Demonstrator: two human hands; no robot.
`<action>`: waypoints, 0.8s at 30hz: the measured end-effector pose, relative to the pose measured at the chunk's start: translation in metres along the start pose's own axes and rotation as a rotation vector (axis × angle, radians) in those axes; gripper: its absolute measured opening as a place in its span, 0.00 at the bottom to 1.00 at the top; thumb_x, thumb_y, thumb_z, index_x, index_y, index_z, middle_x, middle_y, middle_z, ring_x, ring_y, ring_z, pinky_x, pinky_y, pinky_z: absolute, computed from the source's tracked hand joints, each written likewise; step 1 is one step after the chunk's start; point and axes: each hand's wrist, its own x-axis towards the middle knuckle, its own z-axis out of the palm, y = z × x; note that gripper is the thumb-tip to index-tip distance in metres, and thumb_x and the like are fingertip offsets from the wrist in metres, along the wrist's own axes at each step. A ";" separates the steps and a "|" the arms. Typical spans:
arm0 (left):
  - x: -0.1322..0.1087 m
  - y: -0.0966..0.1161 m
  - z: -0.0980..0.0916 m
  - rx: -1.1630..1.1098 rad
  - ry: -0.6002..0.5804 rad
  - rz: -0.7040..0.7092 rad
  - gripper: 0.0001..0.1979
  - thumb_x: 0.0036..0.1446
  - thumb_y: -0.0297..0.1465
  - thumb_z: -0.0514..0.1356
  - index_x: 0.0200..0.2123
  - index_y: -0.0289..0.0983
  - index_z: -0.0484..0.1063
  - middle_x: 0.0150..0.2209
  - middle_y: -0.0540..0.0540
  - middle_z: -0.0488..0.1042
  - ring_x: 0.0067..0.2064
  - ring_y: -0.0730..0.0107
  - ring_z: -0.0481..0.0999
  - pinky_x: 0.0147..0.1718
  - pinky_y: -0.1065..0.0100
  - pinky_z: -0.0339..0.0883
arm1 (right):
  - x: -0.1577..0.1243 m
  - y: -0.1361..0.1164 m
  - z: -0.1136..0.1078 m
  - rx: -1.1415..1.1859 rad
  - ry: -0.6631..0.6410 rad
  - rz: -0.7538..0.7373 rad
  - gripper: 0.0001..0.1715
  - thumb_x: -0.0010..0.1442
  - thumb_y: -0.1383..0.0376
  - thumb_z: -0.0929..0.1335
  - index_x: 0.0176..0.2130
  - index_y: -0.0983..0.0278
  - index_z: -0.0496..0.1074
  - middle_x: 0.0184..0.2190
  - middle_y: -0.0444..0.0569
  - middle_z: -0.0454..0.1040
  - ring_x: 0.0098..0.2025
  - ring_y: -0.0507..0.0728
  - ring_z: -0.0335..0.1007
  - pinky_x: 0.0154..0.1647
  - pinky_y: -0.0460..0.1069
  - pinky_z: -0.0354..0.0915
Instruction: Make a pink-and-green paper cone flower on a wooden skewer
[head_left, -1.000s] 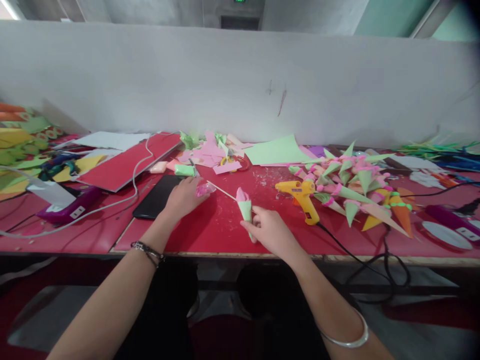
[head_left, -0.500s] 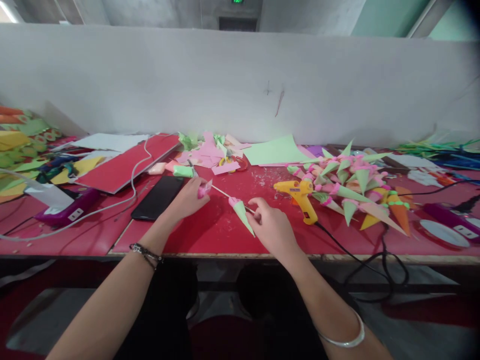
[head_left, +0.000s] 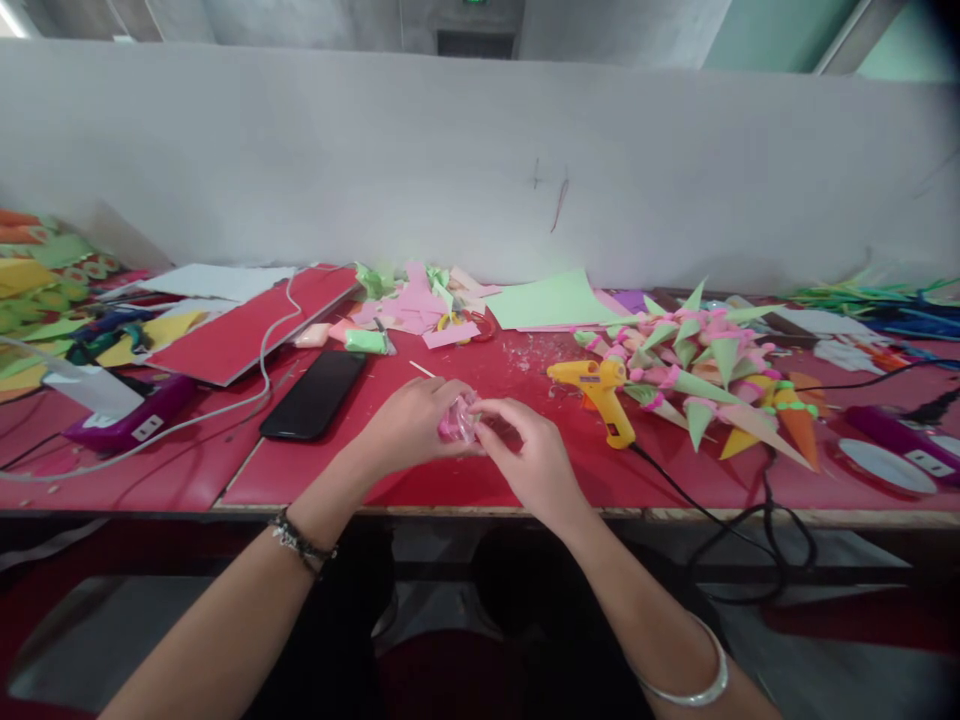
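My left hand [head_left: 409, 425] and my right hand [head_left: 529, 458] meet over the red table [head_left: 450, 480], fingers closed together around a small pink piece [head_left: 457, 420]. The green paper cone from a moment ago is hidden behind my right hand. A thin wooden stick [head_left: 421, 369] pokes out just beyond my left hand. A yellow glue gun [head_left: 600, 392] lies to the right of my hands.
A pile of green, pink and orange paper cones [head_left: 705, 375] lies right of the glue gun. A black phone [head_left: 315, 394] lies to the left. Paper scraps, scissors [head_left: 457, 322] and coloured sheets sit at the back. Cables run over both sides of the table.
My left hand carried the pink piece right, toward the middle. My right hand, with the green cone, moved to meet it. Both hands now close around the pink piece.
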 end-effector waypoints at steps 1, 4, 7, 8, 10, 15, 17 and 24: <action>0.000 0.001 0.000 0.018 0.001 0.010 0.22 0.48 0.47 0.57 0.38 0.34 0.65 0.34 0.42 0.73 0.36 0.60 0.72 0.35 0.63 0.63 | 0.000 0.001 -0.001 0.014 -0.021 0.007 0.11 0.56 0.67 0.63 0.38 0.63 0.72 0.36 0.49 0.74 0.37 0.53 0.69 0.36 0.46 0.65; 0.001 0.004 0.001 0.073 -0.026 0.057 0.15 0.49 0.39 0.58 0.36 0.34 0.65 0.32 0.43 0.73 0.35 0.61 0.72 0.34 0.64 0.62 | 0.000 0.002 -0.004 0.088 -0.142 0.034 0.11 0.56 0.65 0.63 0.38 0.63 0.72 0.36 0.49 0.74 0.38 0.53 0.70 0.36 0.47 0.65; 0.001 0.006 0.001 0.112 -0.040 0.089 0.15 0.48 0.32 0.58 0.41 0.33 0.64 0.33 0.42 0.73 0.35 0.60 0.72 0.32 0.66 0.62 | 0.000 0.002 -0.004 0.127 -0.201 0.075 0.11 0.55 0.65 0.64 0.38 0.64 0.73 0.35 0.49 0.74 0.36 0.54 0.71 0.35 0.47 0.66; 0.001 0.008 0.001 0.108 -0.038 0.089 0.17 0.48 0.30 0.58 0.42 0.33 0.63 0.33 0.43 0.73 0.35 0.61 0.72 0.31 0.67 0.62 | 0.000 0.002 -0.004 0.122 -0.180 0.079 0.10 0.54 0.66 0.64 0.37 0.65 0.73 0.35 0.50 0.74 0.35 0.54 0.70 0.34 0.47 0.66; 0.000 0.009 0.001 0.076 -0.016 0.083 0.20 0.48 0.31 0.58 0.46 0.33 0.61 0.34 0.43 0.72 0.35 0.62 0.72 0.31 0.67 0.62 | 0.000 0.001 -0.002 0.105 -0.098 0.075 0.08 0.53 0.68 0.65 0.33 0.65 0.74 0.33 0.50 0.74 0.36 0.54 0.70 0.35 0.48 0.65; -0.002 0.005 -0.004 -0.083 0.062 -0.028 0.29 0.45 0.45 0.60 0.47 0.35 0.61 0.38 0.42 0.73 0.37 0.60 0.72 0.35 0.64 0.62 | 0.003 0.001 -0.005 0.183 0.088 0.079 0.07 0.50 0.71 0.65 0.30 0.65 0.73 0.31 0.48 0.73 0.36 0.53 0.69 0.36 0.47 0.65; -0.002 0.000 -0.006 -0.227 0.029 -0.073 0.25 0.44 0.46 0.60 0.42 0.36 0.65 0.35 0.45 0.73 0.34 0.63 0.72 0.33 0.67 0.62 | 0.004 0.003 -0.007 0.233 0.097 0.097 0.08 0.51 0.71 0.64 0.31 0.63 0.73 0.32 0.46 0.72 0.35 0.52 0.69 0.36 0.46 0.66; -0.001 -0.002 -0.002 -0.920 0.034 -0.207 0.15 0.48 0.40 0.60 0.32 0.34 0.68 0.27 0.51 0.68 0.28 0.76 0.66 0.27 0.74 0.59 | 0.005 0.005 -0.004 0.468 0.041 0.153 0.11 0.53 0.65 0.65 0.38 0.59 0.74 0.39 0.46 0.74 0.46 0.55 0.68 0.48 0.50 0.63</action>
